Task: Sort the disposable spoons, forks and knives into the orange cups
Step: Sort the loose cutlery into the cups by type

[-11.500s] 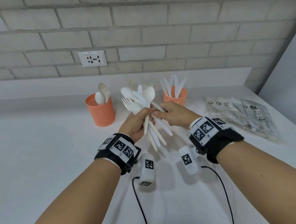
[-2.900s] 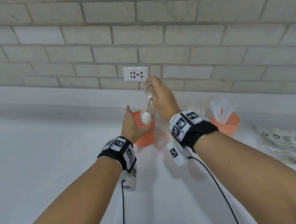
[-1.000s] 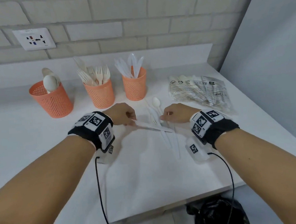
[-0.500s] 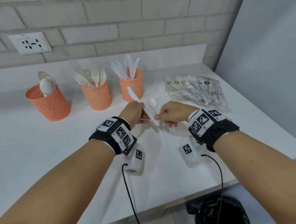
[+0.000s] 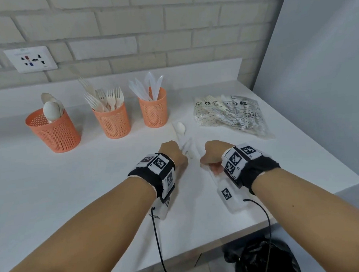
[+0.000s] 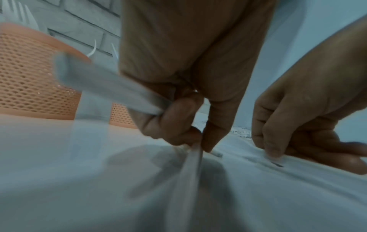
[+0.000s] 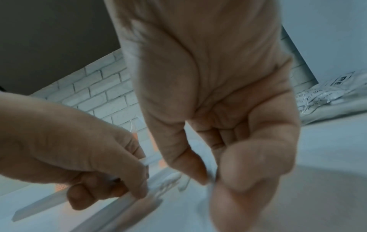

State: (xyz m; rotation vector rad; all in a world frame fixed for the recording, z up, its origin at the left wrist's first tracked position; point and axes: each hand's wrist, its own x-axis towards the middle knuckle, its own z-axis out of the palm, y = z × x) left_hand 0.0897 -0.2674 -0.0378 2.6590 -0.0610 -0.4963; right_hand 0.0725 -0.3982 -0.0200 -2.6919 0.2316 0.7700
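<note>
Three orange mesh cups stand in a row at the back: the spoon cup (image 5: 53,130), the fork cup (image 5: 112,122) and the knife cup (image 5: 154,110). Loose white cutlery lies in front of the knife cup, with a spoon (image 5: 180,127) at its far end. My left hand (image 5: 172,150) is down on this pile. Its curled fingers (image 6: 174,116) grip a flat white knife (image 6: 111,87), and its fingertips touch another piece (image 6: 193,157) on the table. My right hand (image 5: 211,153) is just to the right. Its thumb and forefinger (image 7: 190,163) pinch a thin white utensil (image 7: 211,182).
A clear printed plastic bag (image 5: 229,114) holding more cutlery lies at the back right. The white table's front edge (image 5: 252,225) is close below my wrists, with a black bin bag (image 5: 262,258) under it. A brick wall with a socket (image 5: 30,59) is behind the cups.
Both hands have come down from just above the table onto the loose cutlery. The knife that my left hand held blade-up now lies low against the pile.
</note>
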